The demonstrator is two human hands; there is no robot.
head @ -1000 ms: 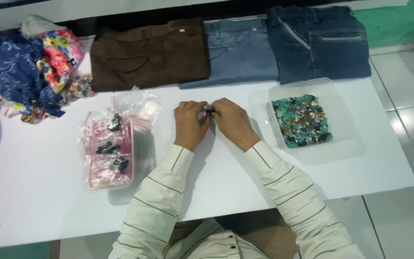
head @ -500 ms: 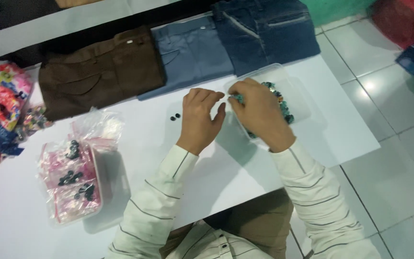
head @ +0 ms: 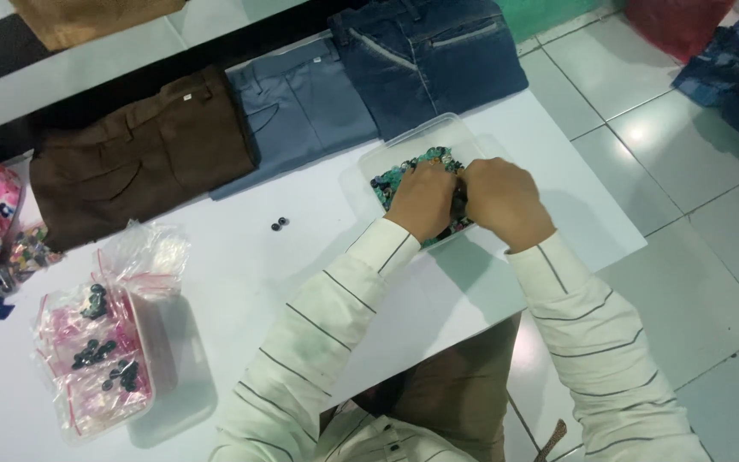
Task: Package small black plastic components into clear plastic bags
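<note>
Both hands are down in the clear tray (head: 387,154) of teal and dark buttons (head: 395,175) at the table's far edge: left hand (head: 421,198) and right hand (head: 499,198) curled together (what the fingertips pinch, I can't tell). Picking looks underway; lifting one piece free needs a fine pinch.

Left hand (head: 422,201) and right hand (head: 502,202) cover most of clear tray (head: 404,150); grip contents hidden; beads (head: 387,182) too small to tell.

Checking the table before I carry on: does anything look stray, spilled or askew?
Two small dark buttons lie loose on the white table, apart from the clear tray of buttons where both the left hand and right hand are busy. Nothing else stands out; the folded trousers lie in a neat row.
</note>
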